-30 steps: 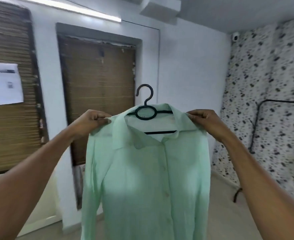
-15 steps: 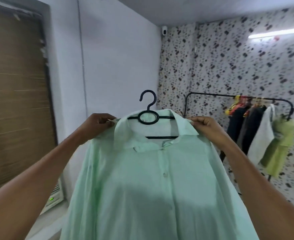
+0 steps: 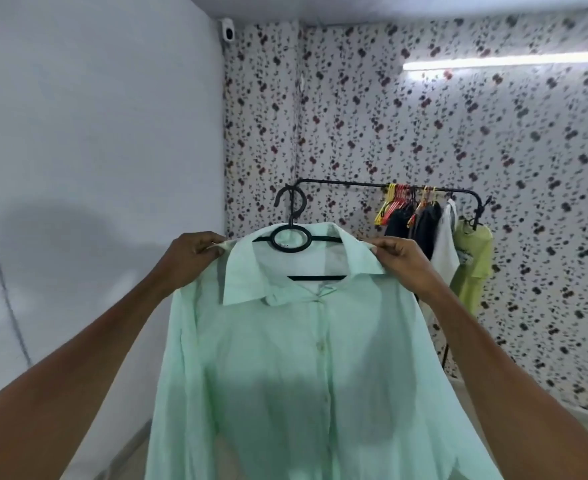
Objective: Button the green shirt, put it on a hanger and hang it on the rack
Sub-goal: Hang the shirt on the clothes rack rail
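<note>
Plainly, the left hand (image 3: 192,252) is pinched shut on the shoulder seam of the green shirt (image 3: 306,358), its grip bunching a small fold of cloth just beside the collar. Holding there, and not lower, keeps the shoulder from sliding off the arm of the black hanger (image 3: 290,237) underneath. The hanger sits inside the neck opening, its ring and upper bar showing above the collar and a lower bar showing through the gap. Its hook stands free above the shirt, upright and untouched by either hand, which I judge is deliberate: it is the part that must catch the rail. The placket runs closed down the front, with buttons visible along it, though the lowest ones are too faint to confirm.

On the other side, the right hand (image 3: 398,259) closes its grip on the opposite shoulder the same way, so the garment hangs spread and level at chest height, its front facing the person.

Further right, well apart, stands the rack (image 3: 354,184) against the patterned wall. Other clothes (image 3: 424,226) crowd its right end, and the left stretch of rail is bare, probably the spot to aim for.
</note>
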